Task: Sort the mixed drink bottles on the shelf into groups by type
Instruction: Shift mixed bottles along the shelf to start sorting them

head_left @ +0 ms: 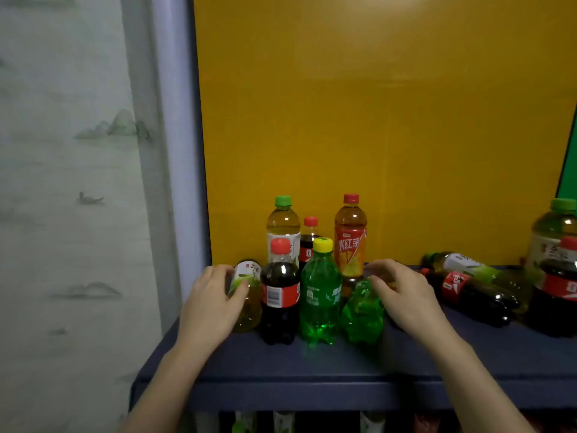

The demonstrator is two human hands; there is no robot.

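Mixed bottles stand on the dark blue shelf (312, 364). My left hand (209, 304) grips a green tea bottle (248, 295) at the left end, tilted toward me. Beside it stand a cola bottle (280, 295) with a red cap and a green soda bottle (320, 295) with a yellow cap. My right hand (402, 295) grips the top of a second green soda bottle (362, 314), hiding its cap. Behind stand a green tea bottle (283, 226), a small cola (309, 242) and an orange iced tea bottle (350, 242).
At the right, a green tea bottle (468, 265) and a cola bottle (468, 292) lie on their sides. A large green tea (555, 235) and a large cola (555, 295) stand at the far right. A yellow board (374, 120) backs the shelf. More bottles show below.
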